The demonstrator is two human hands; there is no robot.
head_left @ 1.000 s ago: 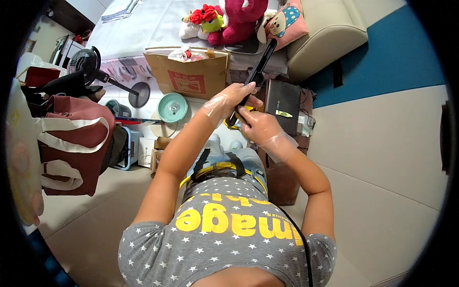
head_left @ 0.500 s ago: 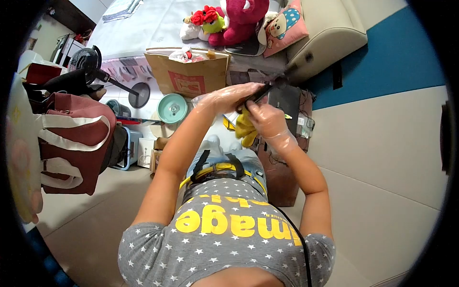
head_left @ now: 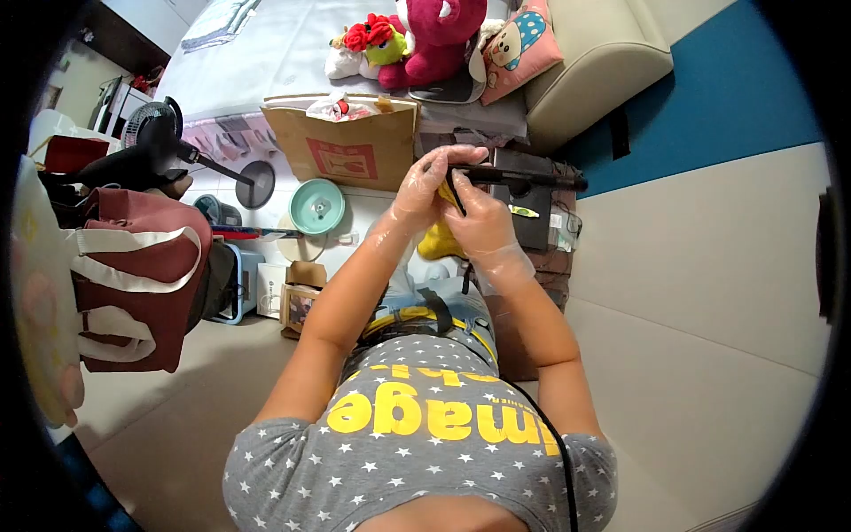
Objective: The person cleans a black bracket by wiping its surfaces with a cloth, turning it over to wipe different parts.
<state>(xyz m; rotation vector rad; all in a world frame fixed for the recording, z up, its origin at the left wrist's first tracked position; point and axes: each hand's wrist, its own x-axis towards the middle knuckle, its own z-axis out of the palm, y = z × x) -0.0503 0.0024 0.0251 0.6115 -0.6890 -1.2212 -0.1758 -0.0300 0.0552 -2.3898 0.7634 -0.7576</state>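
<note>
A long black rod-like tool [head_left: 532, 177] points to the right from between my two hands; its exact kind is hard to make out. My left hand [head_left: 424, 188], in a clear plastic glove, is closed around the tool's near end, fingers curled over the top. Just to its right, my right hand [head_left: 483, 217], gloved the same way, is closed at the tool with the thumb up against it. A yellow cloth [head_left: 439, 241] hangs beneath both hands, partly hidden by them. A thin black strip [head_left: 456, 193] shows between the hands.
Ahead stand a cardboard bag [head_left: 346, 146] and a mint-green basin [head_left: 316, 207]. A black fan [head_left: 160, 133] and a maroon bag [head_left: 146, 284] are at left. Plush toys [head_left: 443, 44] sit on the bed beside a beige sofa [head_left: 598, 66]. A dark box [head_left: 519, 232] lies below the tool.
The black tool has swung from slanting away to pointing right, nearly level. My left hand has turned and curled around it; my right hand has shifted slightly left. The cloth has moved left.
</note>
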